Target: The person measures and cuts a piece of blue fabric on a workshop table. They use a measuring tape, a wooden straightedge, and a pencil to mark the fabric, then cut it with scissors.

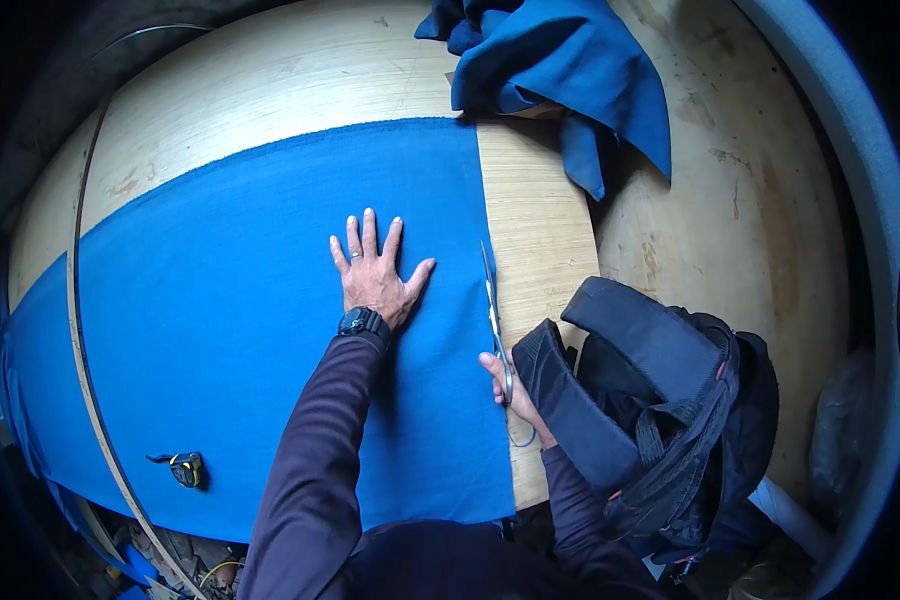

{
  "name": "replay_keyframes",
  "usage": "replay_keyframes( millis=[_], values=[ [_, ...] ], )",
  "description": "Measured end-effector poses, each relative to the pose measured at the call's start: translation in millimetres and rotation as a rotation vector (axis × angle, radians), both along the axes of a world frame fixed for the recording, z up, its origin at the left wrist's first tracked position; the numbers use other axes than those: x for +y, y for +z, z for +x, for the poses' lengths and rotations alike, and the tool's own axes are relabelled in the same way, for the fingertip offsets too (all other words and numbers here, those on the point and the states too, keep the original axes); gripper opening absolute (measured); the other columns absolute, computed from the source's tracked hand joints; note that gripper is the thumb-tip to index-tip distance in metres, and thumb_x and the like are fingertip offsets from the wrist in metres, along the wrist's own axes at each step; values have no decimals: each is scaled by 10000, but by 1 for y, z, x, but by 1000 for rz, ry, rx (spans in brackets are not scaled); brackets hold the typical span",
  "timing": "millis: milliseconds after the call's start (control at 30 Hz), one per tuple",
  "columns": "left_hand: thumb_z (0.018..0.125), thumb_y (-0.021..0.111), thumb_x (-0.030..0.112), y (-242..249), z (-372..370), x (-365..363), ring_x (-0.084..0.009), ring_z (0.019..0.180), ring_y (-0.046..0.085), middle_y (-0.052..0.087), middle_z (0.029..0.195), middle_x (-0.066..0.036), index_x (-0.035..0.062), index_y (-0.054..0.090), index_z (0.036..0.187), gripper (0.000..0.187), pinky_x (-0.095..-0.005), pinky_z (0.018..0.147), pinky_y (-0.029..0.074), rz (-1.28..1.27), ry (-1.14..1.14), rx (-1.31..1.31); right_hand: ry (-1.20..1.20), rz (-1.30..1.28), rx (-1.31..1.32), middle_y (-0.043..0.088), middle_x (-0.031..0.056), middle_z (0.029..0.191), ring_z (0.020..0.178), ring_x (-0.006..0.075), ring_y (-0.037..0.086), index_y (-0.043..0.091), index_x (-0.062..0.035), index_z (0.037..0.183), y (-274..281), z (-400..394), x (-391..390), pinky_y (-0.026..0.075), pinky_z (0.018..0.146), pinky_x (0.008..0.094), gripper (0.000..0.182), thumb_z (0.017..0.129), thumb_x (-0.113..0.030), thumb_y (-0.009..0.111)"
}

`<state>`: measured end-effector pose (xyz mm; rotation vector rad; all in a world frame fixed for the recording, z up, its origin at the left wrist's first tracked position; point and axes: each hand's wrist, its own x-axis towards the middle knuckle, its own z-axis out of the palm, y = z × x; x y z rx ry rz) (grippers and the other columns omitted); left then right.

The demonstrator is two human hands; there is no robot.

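Note:
A wide sheet of blue fabric lies spread over the wooden table. My left hand rests flat on it, fingers spread, with a dark watch on the wrist. At the fabric's right edge, my right hand grips a pair of scissors. Their blades point away from me along the edge, and the fingers are wrapped around the handles. Part of this hand and its wrist sit close beside a black backpack.
A crumpled blue cloth lies at the table's far side. A yellow-and-black tape measure sits on the fabric at lower left. Across the left side runs a long thin strip. Bare wooden tabletop shows beyond the backpack.

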<state>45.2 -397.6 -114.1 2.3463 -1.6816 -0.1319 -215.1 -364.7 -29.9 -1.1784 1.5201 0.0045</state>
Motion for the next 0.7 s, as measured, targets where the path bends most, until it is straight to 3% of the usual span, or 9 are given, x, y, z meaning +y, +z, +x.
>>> replay_keyframes(
  millis=[400,500,700],
  values=[
    [945,589,713,7,0,0,-402,1607,161,279,1702,-206,169,453,1593,857,-664,1275,50,19,3,26,-11,40,-26,527,-14,590,526,74,530,553,-128,711,-6,5,-14,477,526,243,578,948,-627,721],
    [944,597,705,10,-1,0,-401,1606,163,279,1701,-207,167,456,1590,852,-663,1276,56,27,-4,29,42,19,-21,561,3,637,563,84,572,609,-93,810,-8,11,-23,484,535,238,580,990,-643,644],
    [942,600,704,7,0,1,-401,1605,165,282,1699,-206,166,456,1590,854,-666,1274,62,8,-2,29,-57,48,-116,494,-35,616,520,61,512,574,-104,940,-37,3,-18,457,507,221,535,965,-626,690]
  ],
)
